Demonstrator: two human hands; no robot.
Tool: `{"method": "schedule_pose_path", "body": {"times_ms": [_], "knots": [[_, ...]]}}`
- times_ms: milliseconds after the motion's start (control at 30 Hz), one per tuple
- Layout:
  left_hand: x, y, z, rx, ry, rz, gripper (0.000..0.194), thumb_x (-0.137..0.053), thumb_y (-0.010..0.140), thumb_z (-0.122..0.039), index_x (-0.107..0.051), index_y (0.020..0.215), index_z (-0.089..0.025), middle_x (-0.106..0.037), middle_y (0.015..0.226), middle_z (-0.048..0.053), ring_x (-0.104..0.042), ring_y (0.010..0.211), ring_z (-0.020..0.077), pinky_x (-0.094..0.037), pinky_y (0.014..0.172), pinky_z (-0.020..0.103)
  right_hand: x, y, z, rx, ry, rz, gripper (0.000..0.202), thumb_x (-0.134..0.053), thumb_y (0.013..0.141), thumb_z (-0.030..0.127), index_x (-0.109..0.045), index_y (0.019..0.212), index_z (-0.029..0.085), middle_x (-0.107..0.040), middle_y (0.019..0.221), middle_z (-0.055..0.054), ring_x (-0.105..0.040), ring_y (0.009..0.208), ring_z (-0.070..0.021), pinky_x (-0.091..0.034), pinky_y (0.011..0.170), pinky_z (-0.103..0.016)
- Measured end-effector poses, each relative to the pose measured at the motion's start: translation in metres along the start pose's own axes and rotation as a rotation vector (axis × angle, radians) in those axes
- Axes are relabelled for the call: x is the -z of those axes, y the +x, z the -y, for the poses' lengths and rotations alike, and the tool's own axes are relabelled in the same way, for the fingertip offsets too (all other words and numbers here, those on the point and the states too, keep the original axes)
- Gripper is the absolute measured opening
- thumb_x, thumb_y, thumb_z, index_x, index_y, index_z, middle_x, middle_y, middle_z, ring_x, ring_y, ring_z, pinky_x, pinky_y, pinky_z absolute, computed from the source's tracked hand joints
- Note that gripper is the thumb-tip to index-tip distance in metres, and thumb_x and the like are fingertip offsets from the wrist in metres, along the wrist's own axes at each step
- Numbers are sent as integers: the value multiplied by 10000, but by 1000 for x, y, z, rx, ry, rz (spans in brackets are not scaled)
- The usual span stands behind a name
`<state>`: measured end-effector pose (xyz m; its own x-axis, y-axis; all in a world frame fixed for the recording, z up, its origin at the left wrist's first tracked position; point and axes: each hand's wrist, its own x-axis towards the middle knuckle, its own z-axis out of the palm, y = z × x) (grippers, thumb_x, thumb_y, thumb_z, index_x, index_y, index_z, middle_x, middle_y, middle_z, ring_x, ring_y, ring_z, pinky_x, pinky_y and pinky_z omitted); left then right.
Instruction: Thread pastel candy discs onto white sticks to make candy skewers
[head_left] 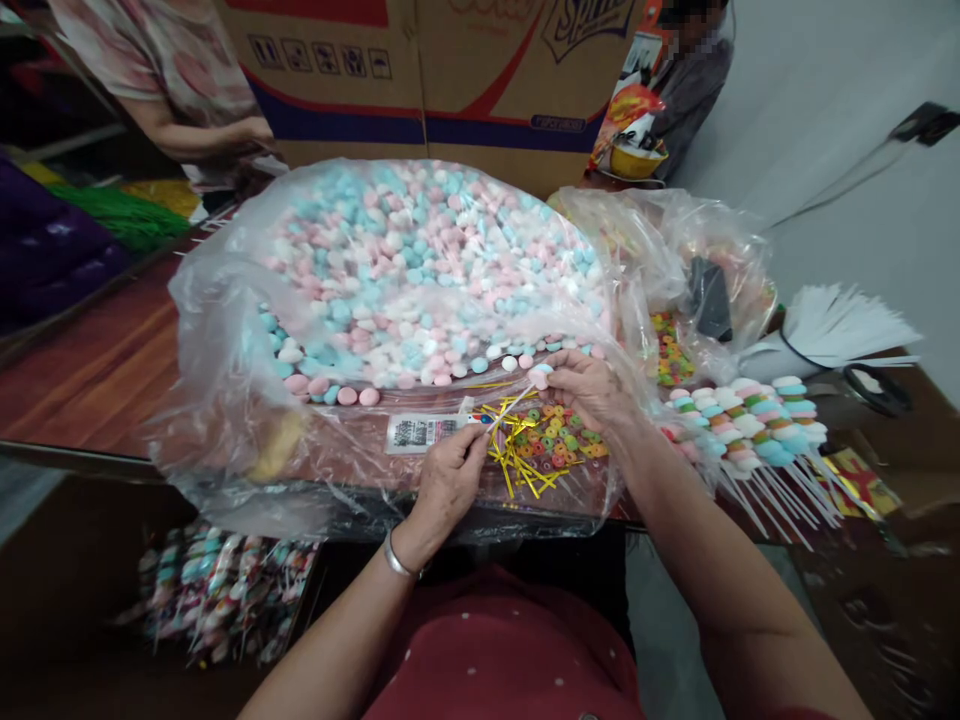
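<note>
My left hand (452, 474) is closed on the lower end of a thin white stick (513, 402) that slants up to the right. At the stick's upper end my right hand (583, 386) pinches a small pink and pale blue marshmallow (539, 376). Behind both hands, a large clear plastic bag (217, 290) lies open with a heap of pink, blue and white marshmallows (420, 250). Gold twist ties (525, 465) and small colored ring candies (559, 436) lie just below the right hand.
Finished marshmallow skewers (750, 420) lie stacked at right, near a bundle of white sticks (832, 325) and a roll of tape (876, 388). A cardboard box (420, 90) stands behind the bag. Wrapped skewers (225, 590) fill a box below left. Another person's arm (180, 135) is at upper left.
</note>
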<state>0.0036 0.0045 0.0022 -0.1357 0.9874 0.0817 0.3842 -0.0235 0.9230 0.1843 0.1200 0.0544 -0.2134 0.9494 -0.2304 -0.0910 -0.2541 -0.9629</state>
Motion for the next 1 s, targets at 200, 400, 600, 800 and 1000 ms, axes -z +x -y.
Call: {"method": "schedule_pose_path", "body": {"times_ms": [200,400,600,800,1000], "knots": [[0,-1,0,-18,27,0,208,-538,899,-242,-737,945,-199,-734,780,6,-638,702,145,-475,684,223,-3,-6,-5,172,-149,5,281,-833,572,306,-696,786,186,-700,748,12,-607,649,-103,-511,610,-249],[-1,-2,1,-28,2,1,219,-517,915,-255,-723,923,-182,-715,768,14,-624,694,142,-459,668,222,-6,-11,-23,393,-323,-3,268,-750,716,350,-720,945,213,-735,916,-8,-671,830,-150,-561,792,-323],[0,-2,2,-31,-13,-2,220,-511,914,-275,-710,923,-182,-682,730,11,-595,674,142,-444,659,230,-6,-11,-39,523,-498,-45,291,-644,836,377,-717,1073,224,-740,1091,-32,-689,963,-183,-561,886,-352],[1,-1,0,1,-47,14,225,-505,897,-300,-699,898,-188,-628,671,-8,-552,626,135,-426,625,228,-8,-14,-44,738,-795,-86,319,-534,932,324,-691,1176,192,-750,1083,-68,-720,875,-179,-588,842,-311],[2,-2,4,34,-66,14,268,-505,875,-360,-712,900,-191,-576,608,-20,-508,576,136,-400,582,236,-11,-16,-49,1001,-1129,-95,339,-440,974,243,-672,1211,170,-752,1029,-99,-709,933,-198,-581,878,-327]]}}
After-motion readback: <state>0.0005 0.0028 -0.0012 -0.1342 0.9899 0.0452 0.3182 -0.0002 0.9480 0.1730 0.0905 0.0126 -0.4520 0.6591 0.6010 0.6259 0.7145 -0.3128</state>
